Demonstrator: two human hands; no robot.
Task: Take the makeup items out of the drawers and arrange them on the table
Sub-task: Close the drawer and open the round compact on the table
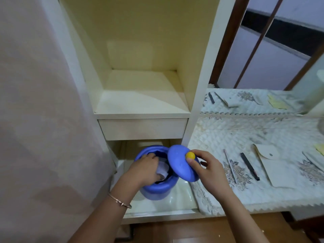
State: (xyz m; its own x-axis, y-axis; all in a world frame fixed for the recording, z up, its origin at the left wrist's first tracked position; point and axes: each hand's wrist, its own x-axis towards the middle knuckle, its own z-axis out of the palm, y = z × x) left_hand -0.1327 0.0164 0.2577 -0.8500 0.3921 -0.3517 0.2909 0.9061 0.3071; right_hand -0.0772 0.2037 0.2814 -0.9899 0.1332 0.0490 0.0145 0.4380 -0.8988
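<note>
A round blue container (157, 189) stands in the pulled-out lower drawer (175, 199). My right hand (208, 171) holds its blue lid (180, 163) tilted beside the rim, fingers pinching the yellow knob (190, 155). My left hand (145, 168) reaches down inside the container, with its fingers on a white item (164, 168) there. I cannot tell whether it is gripped. On the table to the right lie a thin silver stick (230, 165), a black stick (249, 166) and a cream pouch (273, 165).
The table carries a quilted floral cover (236, 134). A mirror (263, 50) behind it reflects the items. Above the drawer are a shut drawer (142, 128) and an open shelf (142, 100). A pink curtain (43, 111) hangs at the left.
</note>
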